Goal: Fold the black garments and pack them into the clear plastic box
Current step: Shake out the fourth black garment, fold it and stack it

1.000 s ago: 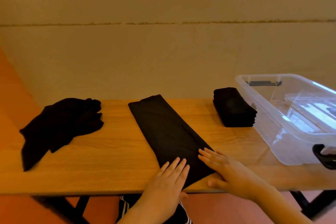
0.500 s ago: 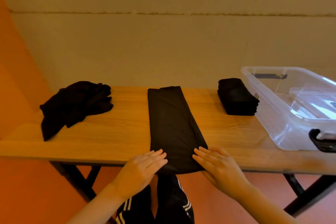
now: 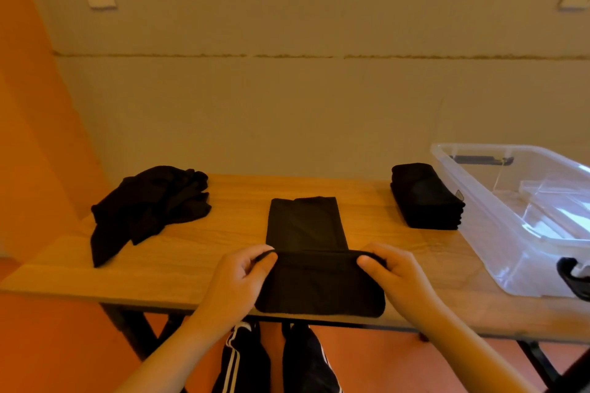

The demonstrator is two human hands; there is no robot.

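Black garment point(image 3: 306, 226) lies as a long narrow strip at the middle of the wooden table point(image 3: 198, 258), running from the near edge toward the wall. Its near end is doubled back over itself, so a raised fold line runs crosswise between the two hands, with a wider rounded flap reaching the table's near edge. Fabric is matte, with no visible print.

Left hand point(image 3: 238, 284) pinches the left end of the fold line, thumb and forefinger closed on the cloth. Right hand point(image 3: 399, 277) does the same at the right end, thumb on top and fingers curled under the edge. Both wrists sit over the table's near edge.

Left of the garment, well apart: a loose heap of unfolded black garments point(image 3: 150, 204), partly draped toward the table's left end. Right of the garment, near the far edge: a neat stack of folded black garments point(image 3: 426, 198). Just beside that stack, further right, is the clear plastic box point(image 3: 498, 201), lid off, with black latch handles at its near and far ends; it appears to hold only a clear insert, hard to tell which through the glare. Nothing lies between the garment and the stack.

Below the table's near edge, the person's dark trousers with white side stripes point(image 3: 236, 357) show.
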